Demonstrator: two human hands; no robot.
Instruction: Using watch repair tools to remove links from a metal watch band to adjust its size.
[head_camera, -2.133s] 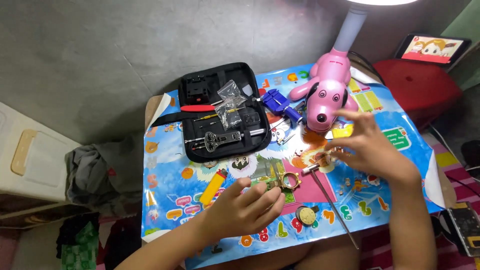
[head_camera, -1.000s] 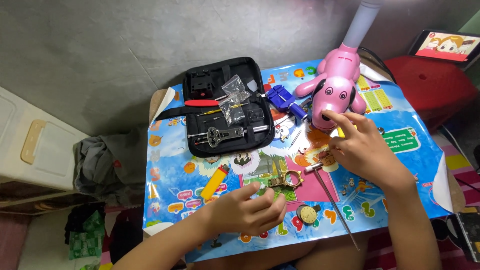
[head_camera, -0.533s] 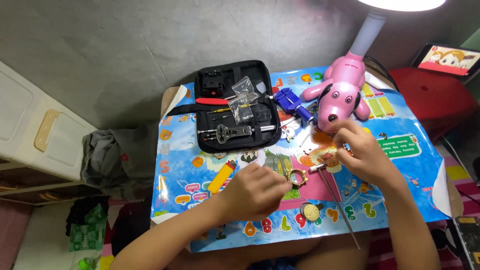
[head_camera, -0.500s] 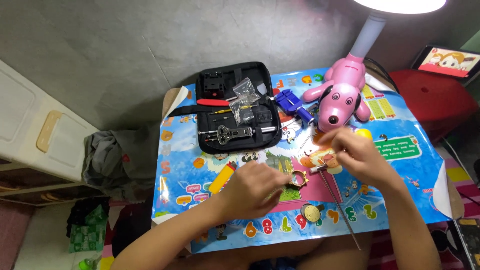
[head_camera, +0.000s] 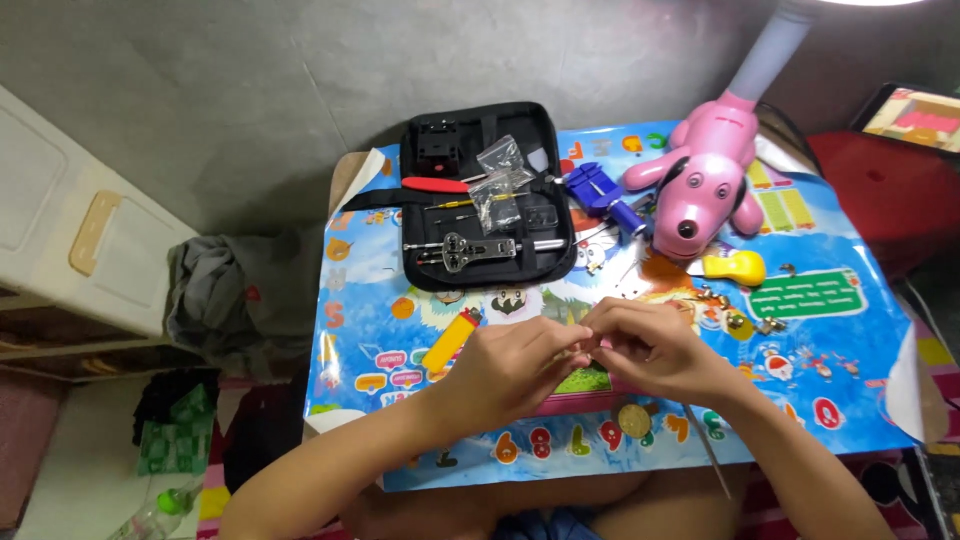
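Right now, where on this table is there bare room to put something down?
Free: the mat left of the yellow lighter, below the black tool case; also the right end under the green sign print. Crowded: around the pink dog toy and both hands, left, right.

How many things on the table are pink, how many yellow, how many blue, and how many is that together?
Pink: 1, the dog-shaped lamp
Yellow: 2, the lighter and the small yellow tool
Blue: 1, the blue tool next to the black tool case
Total: 4
The left hand and right hand meet over the colourful table mat.
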